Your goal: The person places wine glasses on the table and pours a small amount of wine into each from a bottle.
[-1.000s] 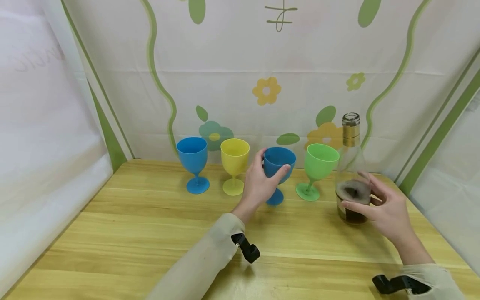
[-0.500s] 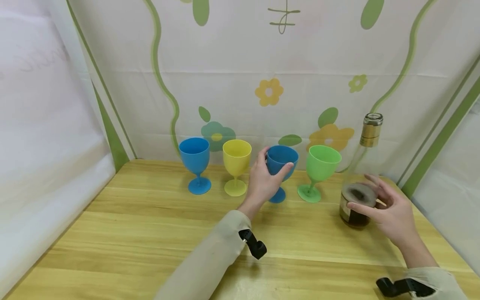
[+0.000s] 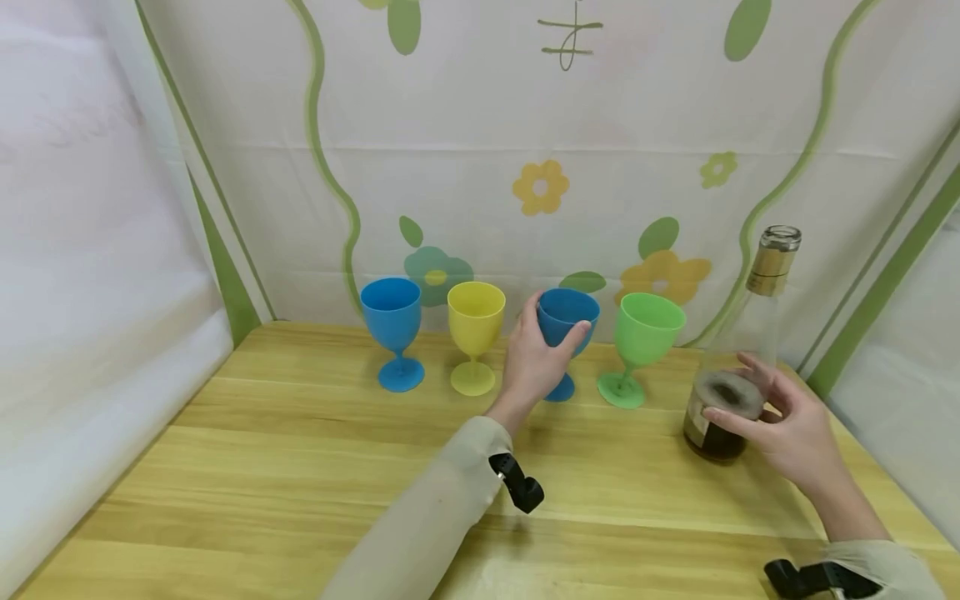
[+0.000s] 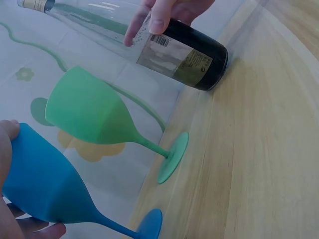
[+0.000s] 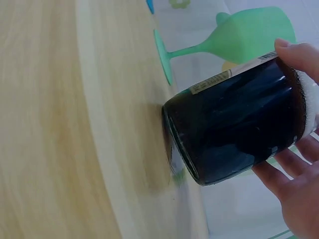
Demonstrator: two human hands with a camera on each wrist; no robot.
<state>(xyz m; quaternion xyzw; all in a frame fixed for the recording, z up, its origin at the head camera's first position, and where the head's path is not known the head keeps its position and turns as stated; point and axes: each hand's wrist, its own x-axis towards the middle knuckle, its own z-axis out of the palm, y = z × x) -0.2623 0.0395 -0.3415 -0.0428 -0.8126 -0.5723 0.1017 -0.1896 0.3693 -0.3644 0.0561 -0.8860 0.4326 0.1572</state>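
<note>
My left hand point(image 3: 534, 362) grips the bowl of a blue goblet point(image 3: 567, 307), thumb on the near side. The left wrist view shows this blue goblet point(image 4: 47, 174) with its stem and foot uncovered. My right hand point(image 3: 798, 429) holds a clear glass bottle point(image 3: 716, 446) with a gold-banded neck, no cap, and dark liquid low inside. The bottle leans, its neck toward the right in the head view. In the right wrist view, the bottle's base point(image 5: 184, 144) is tilted close over the wood. A green goblet point(image 3: 648, 329) stands between the blue one and the bottle.
Left of my left hand stand a yellow goblet point(image 3: 476, 321) and another blue goblet point(image 3: 392, 317), both upright. Behind the row hangs a white cloth point(image 3: 450, 192) printed with flowers. More white cloth point(image 3: 97, 250) borders the wooden table point(image 3: 300, 467) on the left.
The bottle's neck has swung to the right, so it leans more than before. My left hand and its blue goblet have shifted slightly away from me. The other goblets keep their places.
</note>
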